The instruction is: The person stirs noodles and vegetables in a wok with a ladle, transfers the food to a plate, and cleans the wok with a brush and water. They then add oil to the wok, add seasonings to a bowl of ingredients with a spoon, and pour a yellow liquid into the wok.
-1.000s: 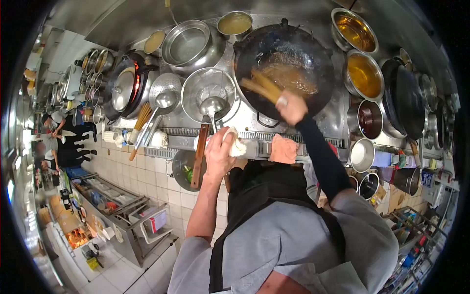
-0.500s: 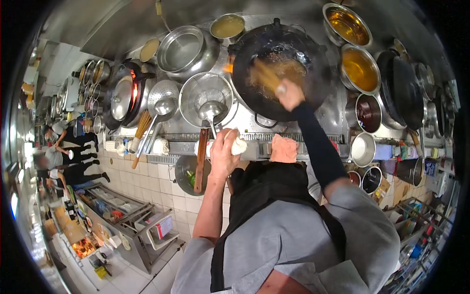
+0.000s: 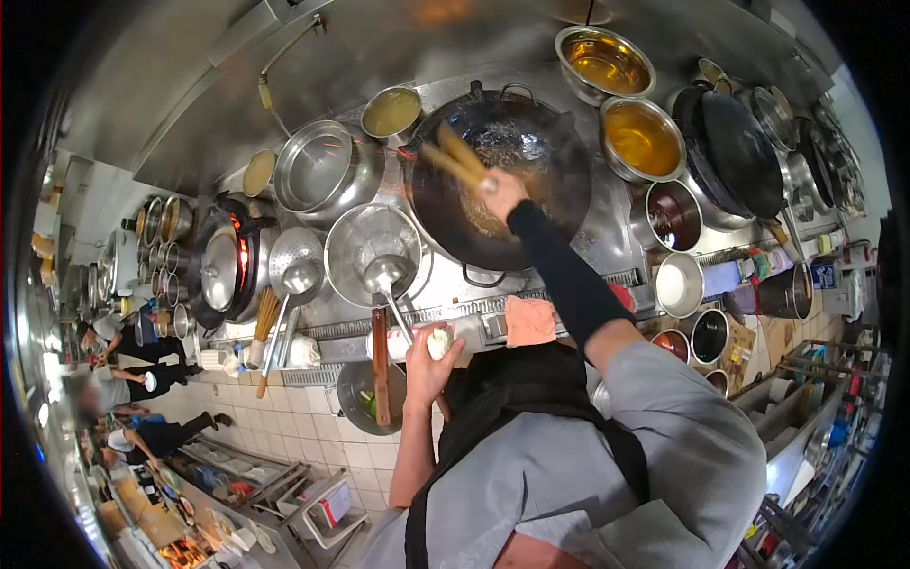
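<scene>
My right hand [image 3: 500, 193], with a dark sleeve behind it, grips a bamboo wok brush [image 3: 457, 159] smeared by motion. The brush is over the left part of a large black wok [image 3: 559, 204] with brownish liquid inside. Near the stove's front edge, my left hand [image 3: 428, 372] is closed round a bunched white cloth [image 3: 439, 343]. Just left of that hand, a ladle [image 3: 387, 273] rests with its bowl in a wire strainer [image 3: 346, 248]; the strainer's wooden handle [image 3: 381, 375] points toward me. A folded pink cloth [image 3: 530, 321] lies on the front ledge.
Metal bowls of amber liquid [image 3: 643, 142] stand right of the wok. A pot [image 3: 313, 171], a perforated skimmer [image 3: 296, 254] and a second bamboo brush [image 3: 265, 318] are at the left. A burner glows red [image 3: 243, 248] farther left. Other people [image 3: 142, 379] stand at the far left.
The camera view has shifted. The brush has swung to the left side of the wok, showing more of the liquid. My left hand has turned, still holding the white cloth.
</scene>
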